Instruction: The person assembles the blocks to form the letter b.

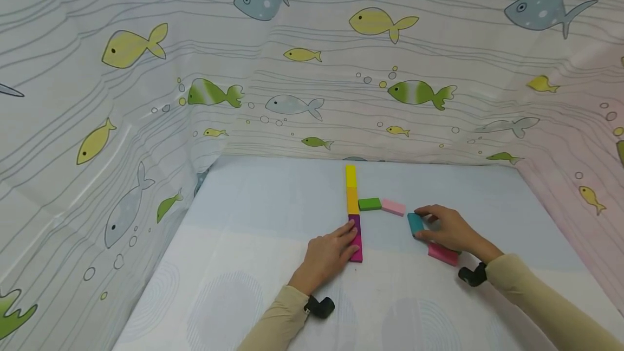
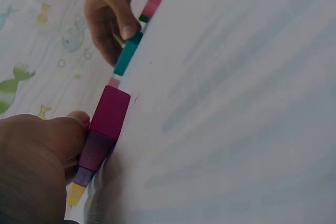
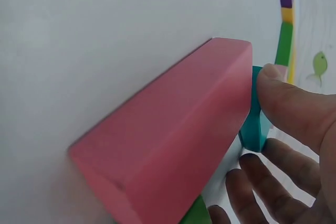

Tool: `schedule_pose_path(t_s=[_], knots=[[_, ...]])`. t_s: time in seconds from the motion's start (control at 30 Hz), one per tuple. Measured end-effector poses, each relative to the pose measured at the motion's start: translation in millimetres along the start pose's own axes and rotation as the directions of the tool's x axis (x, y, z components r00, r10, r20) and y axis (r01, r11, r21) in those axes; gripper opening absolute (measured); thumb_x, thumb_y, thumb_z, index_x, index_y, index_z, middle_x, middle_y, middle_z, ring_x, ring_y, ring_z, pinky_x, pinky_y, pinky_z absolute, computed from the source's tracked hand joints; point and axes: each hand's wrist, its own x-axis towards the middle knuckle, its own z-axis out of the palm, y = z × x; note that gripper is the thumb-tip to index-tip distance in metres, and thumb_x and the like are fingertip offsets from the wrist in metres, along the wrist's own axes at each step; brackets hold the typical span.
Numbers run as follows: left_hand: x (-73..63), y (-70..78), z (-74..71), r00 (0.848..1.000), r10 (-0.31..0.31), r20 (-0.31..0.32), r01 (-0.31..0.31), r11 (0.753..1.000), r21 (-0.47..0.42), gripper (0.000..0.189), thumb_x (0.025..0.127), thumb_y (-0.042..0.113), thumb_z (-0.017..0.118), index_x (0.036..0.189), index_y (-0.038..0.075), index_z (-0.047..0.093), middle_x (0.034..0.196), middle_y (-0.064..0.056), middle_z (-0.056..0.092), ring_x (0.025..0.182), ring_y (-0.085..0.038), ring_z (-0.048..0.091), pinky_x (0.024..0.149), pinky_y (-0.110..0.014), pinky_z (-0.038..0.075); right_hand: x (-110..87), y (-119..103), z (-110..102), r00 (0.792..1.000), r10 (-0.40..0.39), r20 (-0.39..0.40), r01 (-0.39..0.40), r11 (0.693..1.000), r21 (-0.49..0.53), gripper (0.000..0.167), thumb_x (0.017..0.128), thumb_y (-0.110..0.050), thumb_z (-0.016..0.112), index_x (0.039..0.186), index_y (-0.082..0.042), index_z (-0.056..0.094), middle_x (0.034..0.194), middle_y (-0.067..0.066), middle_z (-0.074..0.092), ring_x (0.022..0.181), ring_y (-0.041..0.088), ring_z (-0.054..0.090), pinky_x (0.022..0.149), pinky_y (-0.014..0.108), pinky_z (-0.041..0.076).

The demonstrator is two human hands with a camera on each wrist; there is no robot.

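"What's your right grip doing?"

"I'm pinching the teal block, thumb opposite fingers, probably for careful aiming; the pale pink block is lying at its ten o'clock."

"And the left grip?"

"Resting loosely (I'm clasping nothing) against the purple block and magenta block, likely steadying them."

"Labels?"

"I'm seeing no writing."

In the head view, the left hand covers part of the purple block; a dark speck is too small to tell. From the right wrist, the red block hides most of a green block, both cut off below; the right hand masks part of the teal block. The left wrist view crops the left hand.
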Motion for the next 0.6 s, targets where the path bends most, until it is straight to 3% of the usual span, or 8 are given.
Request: schedule_pose_path(t_s=[0.17,0.6], knots=[[0.7,0.1,-0.9,1.0,0.002,0.006,-0.002,1.0,-0.004,0.048,0.106,0.043,0.065,0.149,0.023,0.064,0.159,0.008,0.056,0.091,-0.024,0.079,0.053,-0.019,0.043,2.8,-1.2,1.7,1.0,-0.002,0.006,0.002,1.0,0.0,0.064,0.089,-0.029,0.088,0.141,-0.002,0.064,0.132,0.018,0.068,0.114,0.035,0.066,0.094,0.057,0.057],[1.4,-1.5,0.8,1.0,-0.011,0.029,0.011,1.0,-0.015,0.049,0.106,0.044,0.064,0.151,0.023,0.062,0.161,0.008,0.054,0.099,-0.023,0.079,0.052,-0.017,0.039,6.6,-1.3,5.4,1.0,-0.01,0.021,0.01,1.0,-0.007,0.064,0.09,-0.028,0.086,0.143,-0.002,0.062,0.129,0.018,0.067,0.114,0.035,0.066,0.094,0.056,0.057]])
